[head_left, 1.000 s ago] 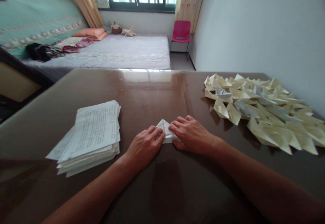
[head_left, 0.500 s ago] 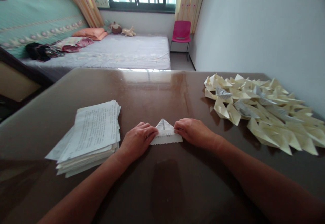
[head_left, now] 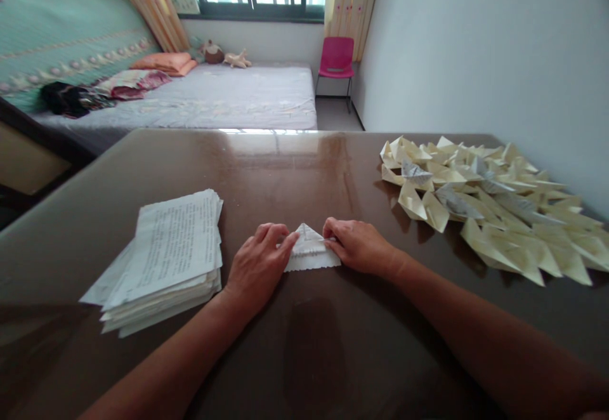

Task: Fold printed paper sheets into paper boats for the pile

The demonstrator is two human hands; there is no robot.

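Note:
A small sheet of folded paper lies on the brown table in front of me, its top a peak and its lower edge a torn, wavy strip. My left hand grips its left side between thumb and fingers. At the right side, my right hand pinches the paper with curled fingers. Left of my hands stands a stack of printed paper sheets with uneven edges. To the right, many folded paper boats sit crowded together, mostly cream, a few of them printed white.
The glossy brown table reaches toward a bed with pillows, clothes and soft toys. A pink chair stands beyond it by the window. A white wall runs along the right, and a dark-framed chair back is at the left.
My hands have moved apart to the paper's two sides, and its lower strip now lies spread out below the peak. The view has shifted slightly.

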